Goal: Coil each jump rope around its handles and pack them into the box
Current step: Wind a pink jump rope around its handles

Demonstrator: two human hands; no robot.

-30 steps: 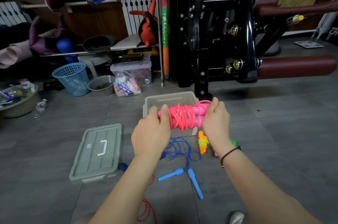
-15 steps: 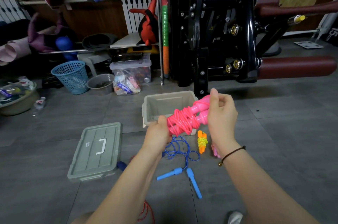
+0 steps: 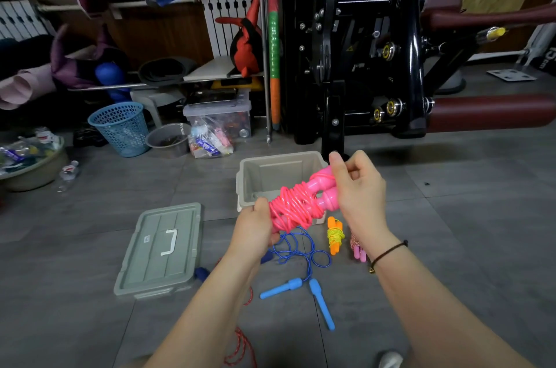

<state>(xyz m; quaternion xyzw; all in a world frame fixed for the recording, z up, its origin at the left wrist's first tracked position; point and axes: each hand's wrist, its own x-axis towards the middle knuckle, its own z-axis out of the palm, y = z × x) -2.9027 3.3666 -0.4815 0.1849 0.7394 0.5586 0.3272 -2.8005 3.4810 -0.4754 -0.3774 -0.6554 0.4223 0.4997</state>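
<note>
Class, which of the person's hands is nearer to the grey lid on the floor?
Left. The left hand holds the lower end of the pink rope, just right of the lid; the right hand pinches the upper end, farther right.

There's the glossy pink plastic jump rope (image 3: 296, 208), smooth and shiny, over a matt grey plastic box (image 3: 279, 175) and its matt ribbed grey plastic lid (image 3: 156, 250), dull grey floor tiles (image 3: 451, 232) beneath, glossy black metal gym frame (image 3: 409, 66) behind.
</note>
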